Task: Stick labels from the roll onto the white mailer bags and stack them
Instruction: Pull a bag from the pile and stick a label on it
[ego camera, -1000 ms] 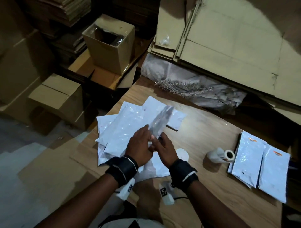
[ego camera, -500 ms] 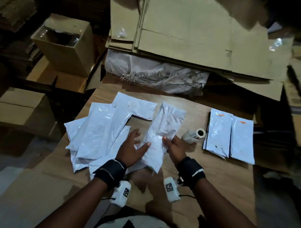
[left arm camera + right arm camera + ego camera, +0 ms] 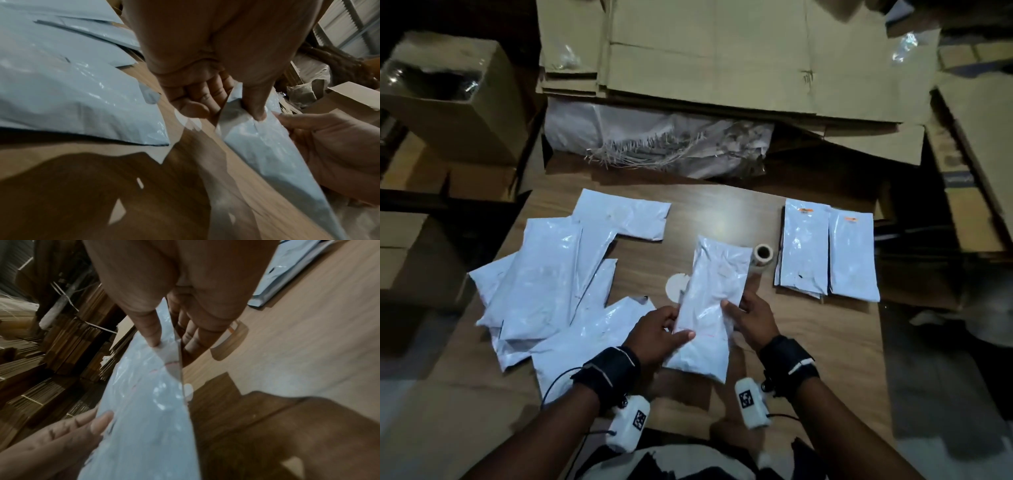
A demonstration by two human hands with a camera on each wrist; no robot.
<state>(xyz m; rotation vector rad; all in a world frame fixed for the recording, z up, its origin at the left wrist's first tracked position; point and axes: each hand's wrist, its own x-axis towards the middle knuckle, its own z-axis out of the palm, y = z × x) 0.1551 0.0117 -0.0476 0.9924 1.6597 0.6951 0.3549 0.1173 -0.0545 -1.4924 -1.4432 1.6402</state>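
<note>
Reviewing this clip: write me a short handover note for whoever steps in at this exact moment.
Hands: left hand and right hand each pinch a side edge of one white mailer bag, held over the table.
Where things are: label roll just beyond the held bag; unlabelled bags loosely piled on the left; two labelled stacks with orange labels on the right.
Done: the right stacks.
Left: no label shows on the held bag; label it, stack it right, then work through the left pile.

Flattened cardboard sheets (image 3: 739, 58) lean behind a wooden table (image 3: 825, 342); an open carton (image 3: 458, 99) stands to the table's left.
</note>
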